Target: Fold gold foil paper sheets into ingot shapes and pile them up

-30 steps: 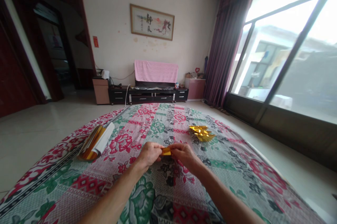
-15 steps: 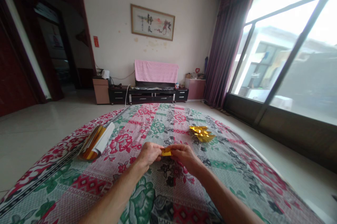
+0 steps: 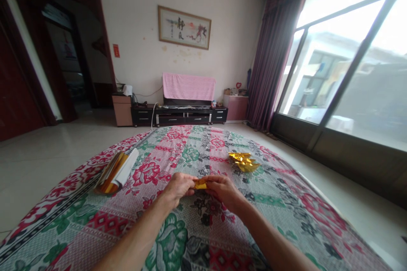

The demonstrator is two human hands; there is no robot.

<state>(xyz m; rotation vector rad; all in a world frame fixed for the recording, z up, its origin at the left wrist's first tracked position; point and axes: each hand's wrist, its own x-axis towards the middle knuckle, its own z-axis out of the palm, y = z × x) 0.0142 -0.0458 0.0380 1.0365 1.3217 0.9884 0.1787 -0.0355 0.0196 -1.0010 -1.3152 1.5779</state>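
Note:
Between my two hands is a small piece of folded gold foil paper (image 3: 200,184), held just above the floral cloth (image 3: 190,154). My left hand (image 3: 180,186) pinches its left end, with thumb and fingers closed. At the other end my right hand (image 3: 223,188) grips it the same way, fingers bent over the edge. The fingertips hide both ends of the paper. Beyond my right hand lie several shiny folded gold paper pieces (image 3: 244,162), close together. To the left of my left hand sits a curled stack of gold and white paper sheets (image 3: 116,172).
The patterned cloth covers the wide rounded surface before me. Past its far edge stand a low black cabinet (image 3: 182,118) and a screen under a pink towel (image 3: 189,86). Windows (image 3: 346,63) and a purple curtain (image 3: 267,54) are on the right; a doorway (image 3: 70,59) is on the left.
Both hands stay in nearly the same place. The gold paper between them has shifted very slightly and shows a somewhat narrower strip. Everything else is still.

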